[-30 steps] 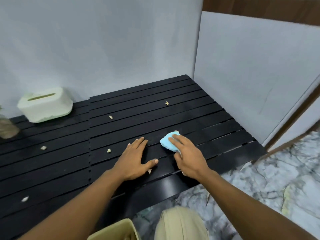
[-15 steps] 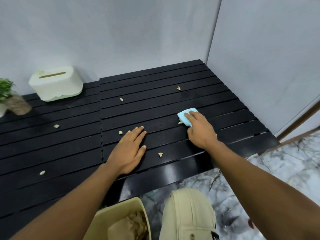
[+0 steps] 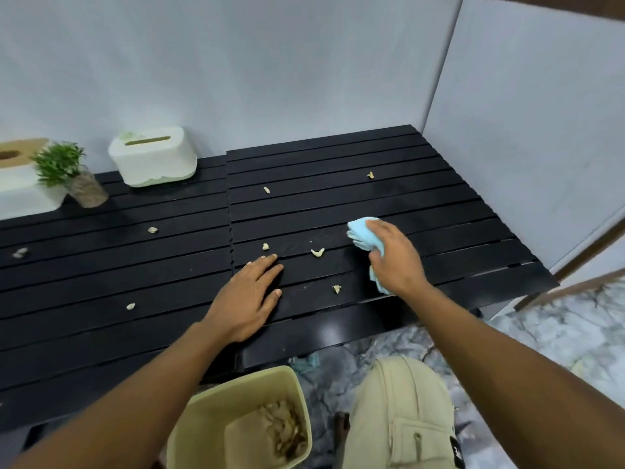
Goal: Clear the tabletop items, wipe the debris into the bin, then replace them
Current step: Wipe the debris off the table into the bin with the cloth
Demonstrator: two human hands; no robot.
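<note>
My right hand (image 3: 394, 262) grips a crumpled light-blue cloth (image 3: 362, 235) and presses it on the black slatted tabletop (image 3: 135, 265), right of centre. My left hand (image 3: 248, 297) lies flat on the slats with fingers spread, holding nothing. Several pale crumbs are scattered on the table; one (image 3: 317, 252) lies just left of the cloth, another (image 3: 336, 288) sits near the front edge. A beige bin (image 3: 216, 411) stands on the floor below the front edge, with scraps inside.
At the back left stand a white tissue box (image 3: 154, 157), a small potted plant (image 3: 72, 176) and a second box with a wooden lid (image 3: 20, 177). Grey walls close the back and right sides. My knee (image 3: 402, 411) is right of the bin, over a marble floor.
The view has tilted down and left, showing the plant, the second box and more of the bin. My right hand with the cloth has shifted slightly left; the left hand stays flat.
</note>
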